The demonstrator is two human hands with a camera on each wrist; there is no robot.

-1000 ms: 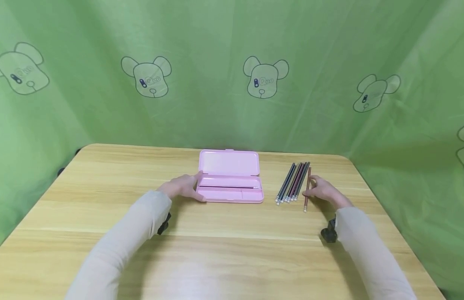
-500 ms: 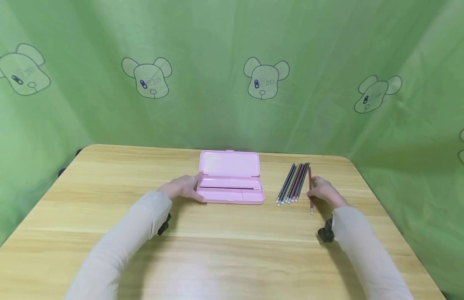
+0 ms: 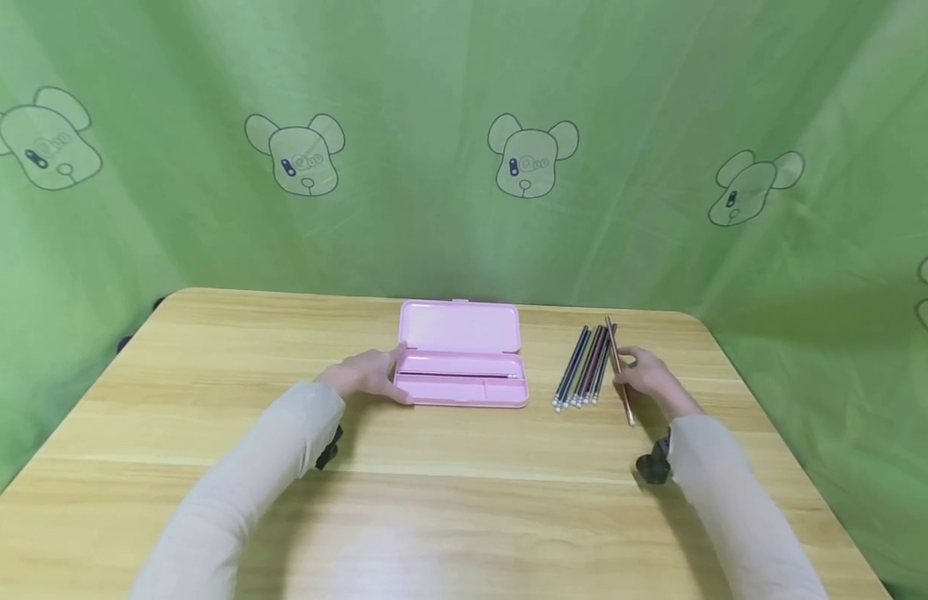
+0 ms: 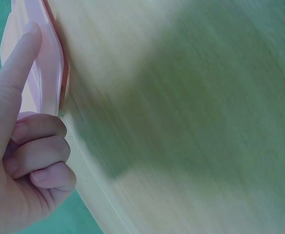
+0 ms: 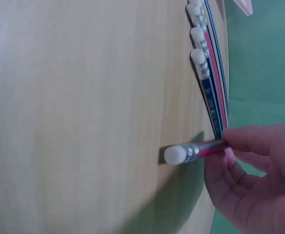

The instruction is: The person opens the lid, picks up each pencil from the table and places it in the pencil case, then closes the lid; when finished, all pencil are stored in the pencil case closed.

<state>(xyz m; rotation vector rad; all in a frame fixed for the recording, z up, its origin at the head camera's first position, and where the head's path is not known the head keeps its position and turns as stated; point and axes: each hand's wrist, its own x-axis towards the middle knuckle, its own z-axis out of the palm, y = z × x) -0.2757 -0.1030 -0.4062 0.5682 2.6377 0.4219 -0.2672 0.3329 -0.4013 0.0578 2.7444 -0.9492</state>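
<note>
Slowly, it seemed, the red pencil (image 3: 628, 408) had swung round in the right hand (image 3: 647, 373): half a second earlier it lay almost straight toward the far edge of the table (image 3: 464, 492), outside the bunch of pencils (image 3: 591, 367), whereas now it slanted, its far end crossing over the outermost one. Its white eraser (image 5: 175, 155) had shifted a little toward the table's right edge. Thumb and fingertips pinched the shaft partway along, and from the right wrist the eraser showed close over the wood, with a shadow beside it (I couldn't tell whether it touched).

The left hand (image 3: 366, 372) had stayed put at the left end of the pink pencil case (image 3: 443, 390), thumb and forefinger spread astride that end to hold it, while the left wrist view showed three other fingers (image 4: 42, 151) curled in. Near the middle of the far edge, the case lay open just as before, its lid (image 3: 459, 327) folded back toward that edge and a single pencil (image 3: 456, 375) lying lengthwise in the rear compartment. The bunch rested toward the far right corner, eraser ends pointing to the near edge.
</note>
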